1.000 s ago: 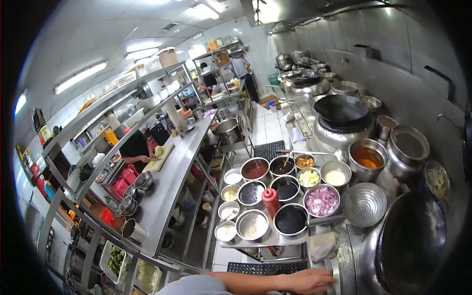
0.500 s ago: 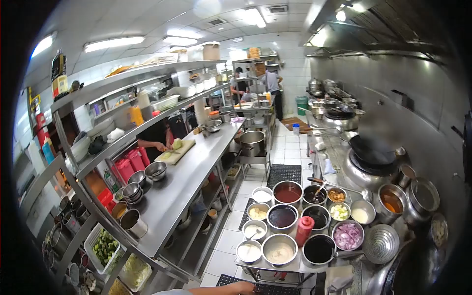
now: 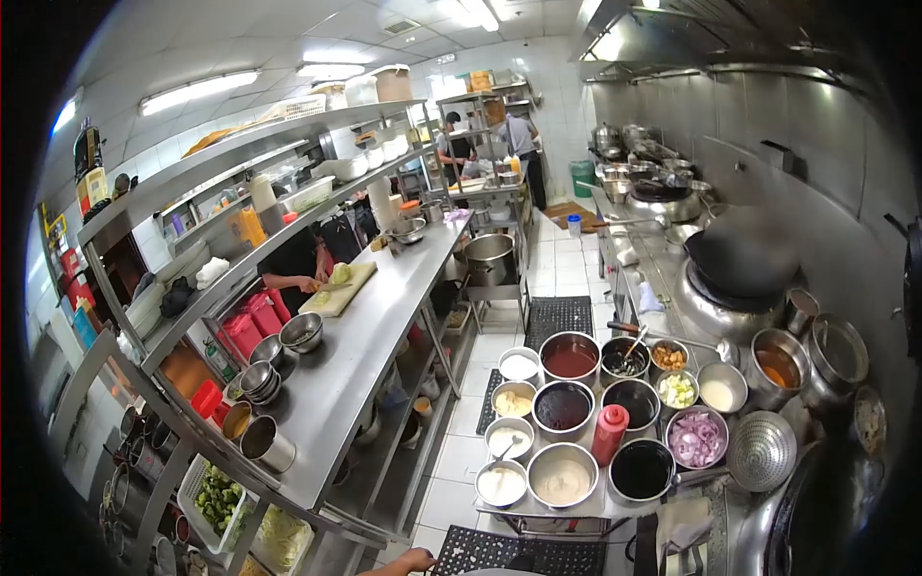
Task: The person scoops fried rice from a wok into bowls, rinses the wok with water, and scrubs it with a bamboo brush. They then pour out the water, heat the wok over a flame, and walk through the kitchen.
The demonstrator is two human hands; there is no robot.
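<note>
The long stainless-steel worktable [image 3: 355, 365], smooth and shiny, ran away from the fingers on their far left side. The big round black wok [image 3: 740, 254] sat well beyond them to the right, tilted on its steel burner ring. The black perforated rubber floor mat [image 3: 499, 552], the thing nearest to the hand, lay on the white tiles just to the right of the fingertips. Beyond the mat stood the low steel trolley rack [image 3: 538, 523], packed with round steel bowls of sauces and pastes, and among them stood the slim red plastic squeeze bottle [image 3: 609, 434]. Only a part of the left hand [image 3: 411, 561] showed at the bottom edge. It seemed to hold nothing, but I cannot tell how far its fingers were open. The right hand was out of sight. I judge the main danger to be the tight space: a careless swing of the arm could knock the trolley rim and spill the full bowls. The glossy tiles beside the mat looked slippery, so a step off its grippy surface could cause a fall near the hot woks.
</note>
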